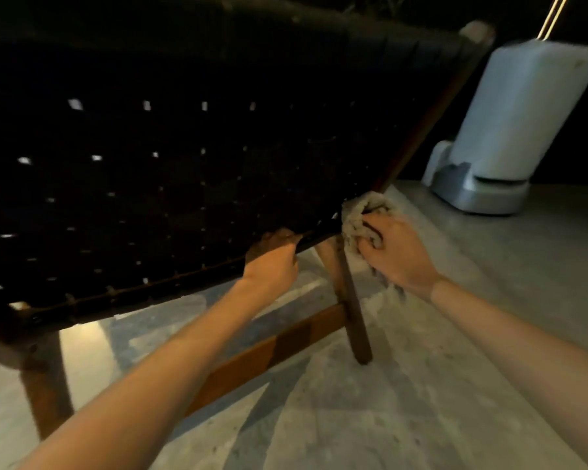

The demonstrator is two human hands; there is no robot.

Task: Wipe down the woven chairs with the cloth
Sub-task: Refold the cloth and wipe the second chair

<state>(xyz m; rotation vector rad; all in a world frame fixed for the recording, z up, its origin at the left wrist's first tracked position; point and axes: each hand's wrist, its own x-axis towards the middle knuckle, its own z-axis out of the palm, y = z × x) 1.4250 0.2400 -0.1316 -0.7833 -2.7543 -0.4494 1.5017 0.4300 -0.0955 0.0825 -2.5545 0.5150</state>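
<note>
Right hand point(398, 252) bunches cloth point(357, 215) against lower corner of woven chair point(184, 147); left hand point(272, 262) just beside, fingers curled round bottom rail. Mid-wipe; extent already cleaned unreadable, other chairs unseen.

The woven chair point(184, 147) stands on the floor point(421, 385) and fills the left and middle of the view. The left hand point(272, 262) grips the lower edge of its woven panel point(150, 198), near the panel's right corner. Just right of it, the right hand point(398, 252) holds the cloth point(357, 215) against that corner, above 1 leg point(350, 300). A crossbar point(269, 354) runs from that leg leftward, below the panel. Behind the chair to the right, an upright appliance point(516, 113) stands on the floor, apart from the chair.
</note>
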